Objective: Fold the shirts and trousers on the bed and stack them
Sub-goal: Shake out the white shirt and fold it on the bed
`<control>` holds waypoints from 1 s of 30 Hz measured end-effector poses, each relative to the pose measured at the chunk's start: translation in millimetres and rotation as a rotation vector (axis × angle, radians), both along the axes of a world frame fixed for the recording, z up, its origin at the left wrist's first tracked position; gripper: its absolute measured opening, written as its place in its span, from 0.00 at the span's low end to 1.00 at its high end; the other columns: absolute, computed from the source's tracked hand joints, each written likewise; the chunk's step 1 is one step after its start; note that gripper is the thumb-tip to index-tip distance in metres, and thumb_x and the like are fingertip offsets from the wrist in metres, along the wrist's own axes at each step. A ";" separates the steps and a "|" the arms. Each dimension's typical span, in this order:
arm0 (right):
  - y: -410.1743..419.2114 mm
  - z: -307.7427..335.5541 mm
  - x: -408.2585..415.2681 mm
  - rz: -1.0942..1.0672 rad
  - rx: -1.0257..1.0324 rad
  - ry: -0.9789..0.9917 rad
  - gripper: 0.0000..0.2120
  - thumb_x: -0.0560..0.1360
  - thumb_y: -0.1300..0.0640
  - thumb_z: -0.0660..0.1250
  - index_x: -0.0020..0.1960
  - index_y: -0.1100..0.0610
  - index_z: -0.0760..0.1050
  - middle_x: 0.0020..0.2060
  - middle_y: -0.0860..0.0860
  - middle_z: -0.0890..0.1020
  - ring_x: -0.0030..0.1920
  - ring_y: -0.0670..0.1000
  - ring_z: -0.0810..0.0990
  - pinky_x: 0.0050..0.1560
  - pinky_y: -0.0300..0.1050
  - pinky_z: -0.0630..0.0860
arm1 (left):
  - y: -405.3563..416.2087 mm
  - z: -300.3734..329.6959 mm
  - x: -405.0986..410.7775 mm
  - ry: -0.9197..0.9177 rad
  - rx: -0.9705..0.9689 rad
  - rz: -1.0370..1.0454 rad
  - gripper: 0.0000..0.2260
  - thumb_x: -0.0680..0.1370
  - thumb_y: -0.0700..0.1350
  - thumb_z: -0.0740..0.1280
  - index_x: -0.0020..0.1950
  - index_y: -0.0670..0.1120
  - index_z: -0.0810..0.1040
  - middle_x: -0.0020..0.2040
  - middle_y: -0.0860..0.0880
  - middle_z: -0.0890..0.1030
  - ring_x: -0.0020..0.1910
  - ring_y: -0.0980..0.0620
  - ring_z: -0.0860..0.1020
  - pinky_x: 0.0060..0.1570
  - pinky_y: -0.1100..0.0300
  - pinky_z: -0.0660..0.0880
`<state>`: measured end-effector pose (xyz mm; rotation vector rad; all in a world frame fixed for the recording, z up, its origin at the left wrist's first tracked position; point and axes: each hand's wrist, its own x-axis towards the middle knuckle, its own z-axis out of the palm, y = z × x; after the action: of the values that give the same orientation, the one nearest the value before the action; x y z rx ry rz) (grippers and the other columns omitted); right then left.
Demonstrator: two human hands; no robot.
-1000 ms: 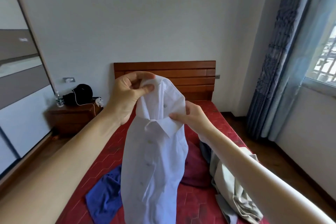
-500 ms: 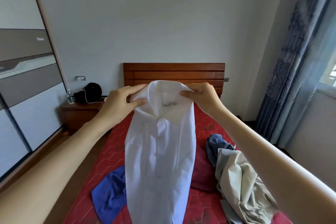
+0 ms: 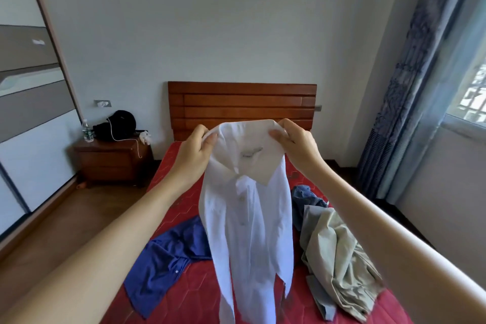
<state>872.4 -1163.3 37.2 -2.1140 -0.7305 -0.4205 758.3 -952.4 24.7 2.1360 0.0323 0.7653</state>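
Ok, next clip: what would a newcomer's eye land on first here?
The white shirt, held up mid-frame by its collar between the left hand and right hand, hanging over the red bed. Then the unfolded clothes beneath: a blue shirt at left, a beige garment at right.

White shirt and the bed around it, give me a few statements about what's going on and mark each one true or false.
1. Both hands hold the white shirt up by its collar. True.
2. The blue shirt is folded and stacked. False: it lies crumpled on the bed.
3. Khaki trousers lie to the right of the white shirt. True.
4. The left hand rests on the bedside table. False: it grips the collar.
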 end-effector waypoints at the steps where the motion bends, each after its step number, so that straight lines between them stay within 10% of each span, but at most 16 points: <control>1: -1.1 -0.5 1.7 -0.024 -0.021 -0.009 0.07 0.79 0.47 0.62 0.50 0.50 0.74 0.41 0.51 0.82 0.41 0.56 0.80 0.42 0.55 0.77 | -2.8 -1.1 3.9 0.020 -0.013 -0.003 0.14 0.83 0.50 0.56 0.41 0.44 0.67 0.32 0.51 0.67 0.29 0.60 0.65 0.28 0.67 0.63; 11: -11.7 2.0 13.0 -0.086 -0.015 -0.003 0.09 0.77 0.49 0.66 0.46 0.54 0.79 0.34 0.45 0.79 0.36 0.51 0.77 0.33 0.43 0.72 | -3.3 4.9 19.5 0.153 -0.002 -0.150 0.11 0.76 0.57 0.68 0.52 0.52 0.76 0.44 0.58 0.79 0.41 0.63 0.78 0.37 0.71 0.72; 15: -11.0 5.2 12.5 -0.087 0.054 0.083 0.13 0.73 0.49 0.72 0.41 0.60 0.81 0.35 0.50 0.82 0.36 0.53 0.79 0.36 0.47 0.77 | 0.0 5.1 16.5 0.243 -0.045 -0.144 0.19 0.72 0.55 0.73 0.43 0.38 0.79 0.35 0.48 0.80 0.35 0.49 0.77 0.37 0.54 0.72; 22: 19.7 11.1 -12.6 -0.336 0.089 0.053 0.11 0.73 0.51 0.70 0.38 0.57 0.77 0.33 0.47 0.78 0.34 0.48 0.76 0.33 0.41 0.72 | -31.6 13.6 23.7 0.174 -0.039 0.183 0.20 0.75 0.47 0.71 0.28 0.44 0.65 0.26 0.49 0.66 0.27 0.52 0.65 0.28 0.59 0.58; 30: 48.0 13.2 -56.3 -0.215 0.268 -0.137 0.07 0.76 0.56 0.67 0.43 0.57 0.80 0.33 0.47 0.82 0.31 0.45 0.76 0.30 0.37 0.69 | -51.7 34.6 20.8 0.049 -0.420 0.041 0.14 0.82 0.47 0.62 0.49 0.37 0.80 0.45 0.40 0.83 0.45 0.44 0.83 0.46 0.44 0.82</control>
<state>816.1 -1115.4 50.4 -1.9278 -0.4924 -0.7437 779.1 -1004.1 59.2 1.7569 0.2425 0.6625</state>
